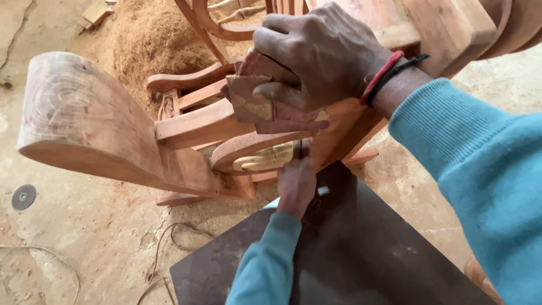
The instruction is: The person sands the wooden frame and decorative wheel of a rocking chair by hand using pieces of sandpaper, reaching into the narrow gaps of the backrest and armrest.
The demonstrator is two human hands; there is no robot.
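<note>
— Gripping from above, my right hand (pixel 316 62) curls its fingers round a wooden block (pixel 257 101) on the chair frame (pixel 192 127).

— And the left?

— My left hand (pixel 296 186) reaches up underneath, closed against the frame's carved piece (pixel 265 158); what it pinches I cannot tell.
</note>
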